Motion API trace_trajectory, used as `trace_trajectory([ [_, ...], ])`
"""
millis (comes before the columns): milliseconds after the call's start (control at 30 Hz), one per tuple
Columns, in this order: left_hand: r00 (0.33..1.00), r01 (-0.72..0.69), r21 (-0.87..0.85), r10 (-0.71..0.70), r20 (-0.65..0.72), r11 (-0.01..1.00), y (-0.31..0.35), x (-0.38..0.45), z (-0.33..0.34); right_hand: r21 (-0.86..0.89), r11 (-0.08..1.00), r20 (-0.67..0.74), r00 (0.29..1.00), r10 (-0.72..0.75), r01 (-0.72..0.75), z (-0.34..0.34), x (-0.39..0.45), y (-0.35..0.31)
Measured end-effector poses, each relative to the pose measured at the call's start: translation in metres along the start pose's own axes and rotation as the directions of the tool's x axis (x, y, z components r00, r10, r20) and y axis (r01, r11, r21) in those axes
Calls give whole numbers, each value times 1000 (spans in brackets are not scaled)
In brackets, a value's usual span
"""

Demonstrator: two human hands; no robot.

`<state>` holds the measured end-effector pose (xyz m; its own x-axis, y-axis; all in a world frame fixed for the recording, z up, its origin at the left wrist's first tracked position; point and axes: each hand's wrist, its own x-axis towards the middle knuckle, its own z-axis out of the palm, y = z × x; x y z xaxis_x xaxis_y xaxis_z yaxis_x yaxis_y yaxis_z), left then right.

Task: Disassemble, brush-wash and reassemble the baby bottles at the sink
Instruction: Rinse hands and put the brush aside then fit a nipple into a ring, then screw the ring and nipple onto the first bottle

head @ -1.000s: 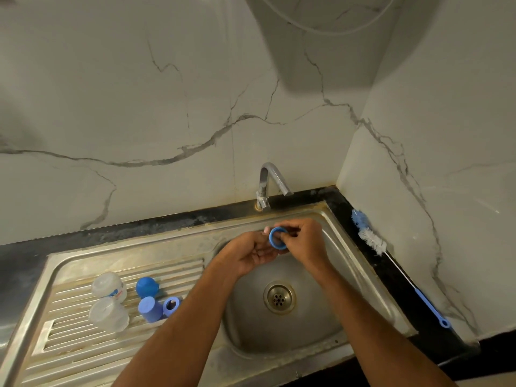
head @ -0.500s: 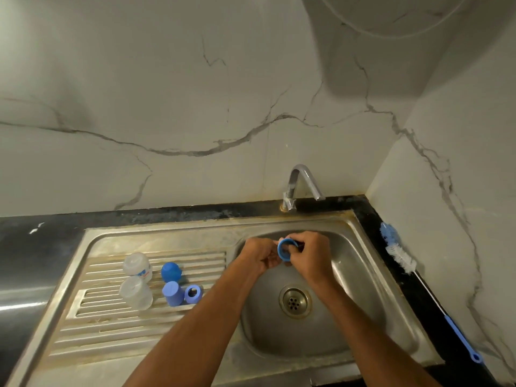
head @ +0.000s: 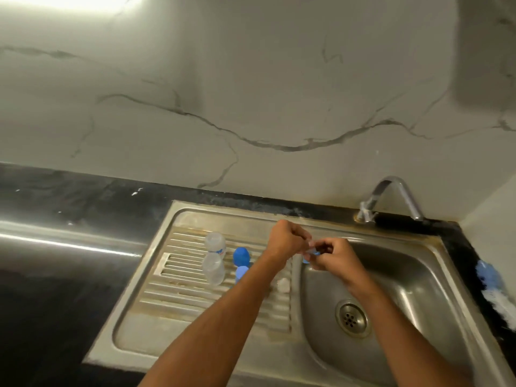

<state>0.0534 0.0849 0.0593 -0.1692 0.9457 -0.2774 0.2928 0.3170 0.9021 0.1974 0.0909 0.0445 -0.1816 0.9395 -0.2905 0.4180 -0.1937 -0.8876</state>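
While both hands (head: 289, 241) (head: 332, 254) pinch the blue ring (head: 308, 258), its facing stays hidden in their grip.

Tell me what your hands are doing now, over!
Left hand and right hand both pinching the blue ring at the basin's edge. Two clear bottles on the drainboard. Nothing blocking.

White marble wall (head: 251, 79) with grey veins rises beyond my counter. Black countertop (head: 69, 196) runs left, glossy under a bright light patch (head: 83, 1) far left. Another wall (head: 497, 213) meets it at right.
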Motion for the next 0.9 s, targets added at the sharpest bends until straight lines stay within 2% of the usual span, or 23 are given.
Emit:
trace_trajectory([
  [100, 996, -43, 73, 48, -77, 996, -7, 5, -32, -78, 996, -32, 999, -38, 35, 27, 9, -11],
  [200, 972, -70, 248, 122, -202, 966, -24, 15, -65, -39, 998, -67, 997, -41, 39, 51, 18, -17],
  [300, 946, -23, 419, 155, -284, 907, -42, 20, -98, 12, 999, -59, 997, -51, 52, 70, 26, -16],
  [400, 953, 34, 578, 148, -265, 815, -54, 20, -127, 31, 998, -60, 996, -60, 62, 85, 30, -17],
  [600, 984, 128, 724, 5, -178, 678, -76, 26, -151, 35, 998, -85, 995, -44, 47, 101, 36, -14],
  [900, 996, 88, 765, -48, -75, 638, -91, 41, -149, 57, 998, -120, 992, -24, 31, 95, 28, -12],
])
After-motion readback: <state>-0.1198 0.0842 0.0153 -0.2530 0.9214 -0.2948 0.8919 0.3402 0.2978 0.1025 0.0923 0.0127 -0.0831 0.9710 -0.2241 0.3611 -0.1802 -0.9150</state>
